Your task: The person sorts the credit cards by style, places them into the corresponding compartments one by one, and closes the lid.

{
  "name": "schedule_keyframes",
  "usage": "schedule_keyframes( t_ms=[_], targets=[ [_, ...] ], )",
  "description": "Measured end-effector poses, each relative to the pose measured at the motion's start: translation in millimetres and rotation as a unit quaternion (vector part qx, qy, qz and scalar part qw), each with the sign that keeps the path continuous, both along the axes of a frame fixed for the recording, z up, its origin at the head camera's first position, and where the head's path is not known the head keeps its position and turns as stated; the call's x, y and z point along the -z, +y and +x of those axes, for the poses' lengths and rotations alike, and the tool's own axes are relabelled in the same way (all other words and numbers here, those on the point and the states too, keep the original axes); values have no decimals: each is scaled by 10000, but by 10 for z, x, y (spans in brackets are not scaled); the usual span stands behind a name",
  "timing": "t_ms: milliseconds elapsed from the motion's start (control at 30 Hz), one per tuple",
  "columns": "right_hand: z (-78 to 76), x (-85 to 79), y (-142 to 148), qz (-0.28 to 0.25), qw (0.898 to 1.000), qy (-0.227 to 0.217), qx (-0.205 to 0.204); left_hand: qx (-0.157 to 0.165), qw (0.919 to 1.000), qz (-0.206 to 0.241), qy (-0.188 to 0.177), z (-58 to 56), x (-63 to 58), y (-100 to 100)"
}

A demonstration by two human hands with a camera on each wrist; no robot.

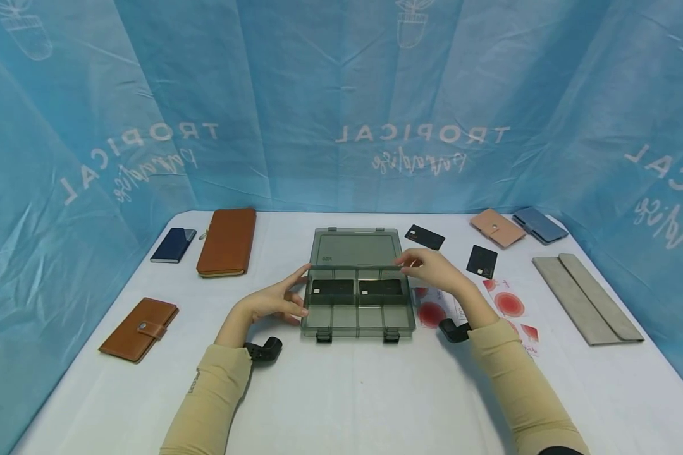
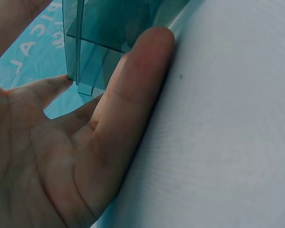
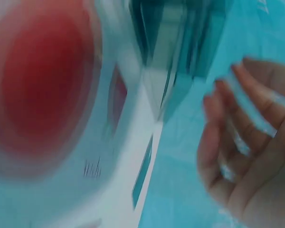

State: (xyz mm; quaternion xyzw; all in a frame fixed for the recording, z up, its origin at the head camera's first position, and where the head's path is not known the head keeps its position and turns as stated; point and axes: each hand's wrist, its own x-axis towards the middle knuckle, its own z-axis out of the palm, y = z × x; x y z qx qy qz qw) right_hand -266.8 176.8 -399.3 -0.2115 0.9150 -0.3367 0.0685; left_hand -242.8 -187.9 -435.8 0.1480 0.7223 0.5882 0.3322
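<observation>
A translucent grey-green compartment box (image 1: 355, 315) stands mid-table with its lid (image 1: 354, 248) folded back, away from me. Two black cards (image 1: 332, 287) (image 1: 381, 287) lie in its compartments, one left and one right. My left hand (image 1: 274, 302) is at the box's left side, fingers spread and fairly straight; in the left wrist view, fingertips touch the clear wall (image 2: 92, 59). Over the box's right rear, my right hand (image 1: 429, 268) hovers with loosely bent fingers. The right wrist view, blurred, shows that hand (image 3: 256, 137) with nothing in it.
Right of the box lie black cards (image 1: 425, 237) (image 1: 482, 261) and red-and-white printed cards (image 1: 509, 304). Farther right are a tan wallet (image 1: 498, 227), a blue wallet (image 1: 539, 225) and a grey sleeve (image 1: 586, 300). At left sit brown notebooks (image 1: 226, 242) (image 1: 139, 328) and a navy one (image 1: 173, 245).
</observation>
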Motion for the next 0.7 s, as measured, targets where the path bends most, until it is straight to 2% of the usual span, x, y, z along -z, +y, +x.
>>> schedule_keyframes(
  t_ms=[100,167,233,300,367,400,433,500,633,700],
  targets=[
    [-35,-2,211,500,9956,-150,777,8,10000,-46,18,1,2,7],
    [-64,3,358,1114,9834,-385,1381,12,10000,-80,20,0,6,10],
    [-99,21,493,1828,9608,-686,1967,6,10000,-98,14,-1,9,11],
    [-132,42,598,2420,9310,-1073,2512,-1,9999,-112,12,-2,12,11],
    [-153,61,669,2754,9038,-1461,2933,0,9999,-118,21,-1,11,11],
    [-164,72,693,2839,8951,-1617,3033,6,9999,-122,24,0,10,11],
    [-174,78,709,2833,8925,-1757,3038,12,9999,-131,23,1,10,9],
    [-194,88,719,2754,8965,-1946,2874,33,9999,-134,22,1,8,7],
    [-246,110,697,2471,9243,-1775,2303,63,9999,-109,58,-6,15,-6],
    [-264,127,672,2409,9317,-1569,2218,62,9999,-98,75,-12,22,-13]
  ],
)
